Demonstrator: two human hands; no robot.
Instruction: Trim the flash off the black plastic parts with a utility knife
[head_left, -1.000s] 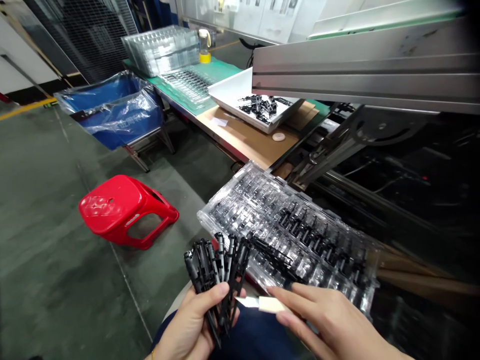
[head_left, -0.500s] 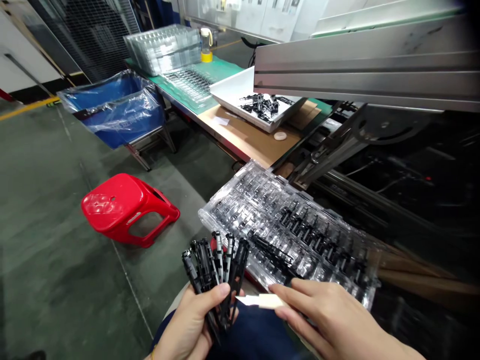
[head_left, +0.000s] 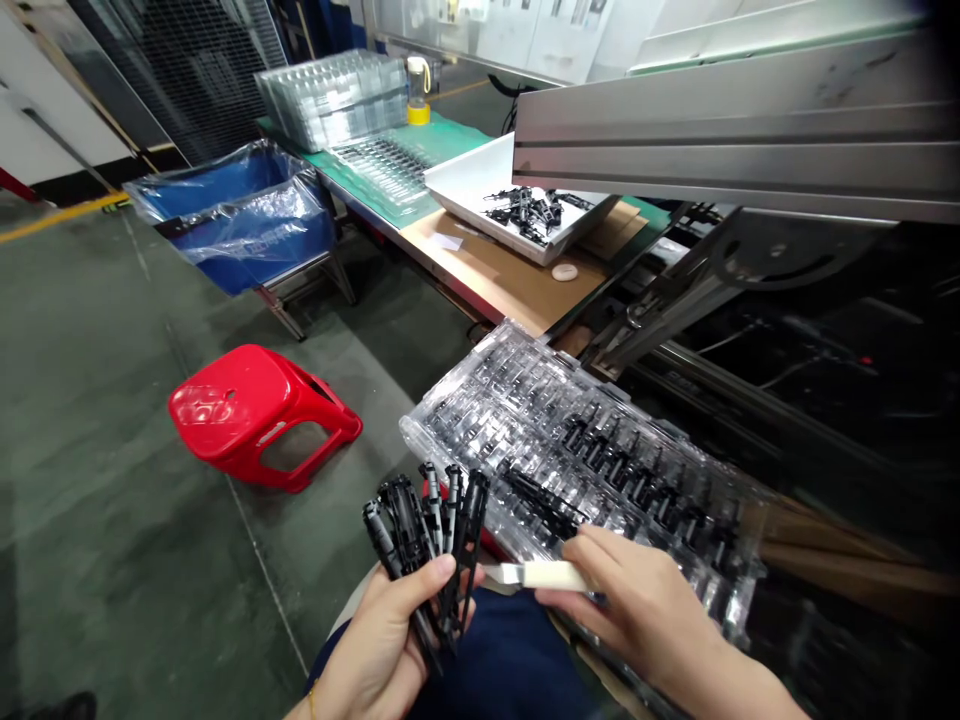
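Note:
My left hand point(head_left: 401, 625) is closed around a fanned bunch of long black plastic parts point(head_left: 409, 525), their thicker ends pointing up. In my right hand point(head_left: 649, 600) is a craft knife point(head_left: 555, 576) with a cream handle, its blade pointing left at the bunch. Whether the blade touches a part I cannot tell. Just beyond both hands lies a clear plastic tray point(head_left: 465, 410) with moulded slots. Several black parts sit in its right-hand rows, and a loose cluster of black parts point(head_left: 544, 500) lies on its near side.
A red stool point(head_left: 236, 400) stands on the floor at left, with a blue bin point(head_left: 247, 230) lined in plastic behind it. On the green-topped table point(head_left: 465, 140) are a white tray point(head_left: 480, 232) of black parts, stacked clear trays point(head_left: 330, 100) and a bottle point(head_left: 417, 90). A metal beam point(head_left: 735, 140) juts in from the right.
My right hand has turned and lifted slightly, with the knife shifting a little right and up. The bunch in my left hand has moved slightly.

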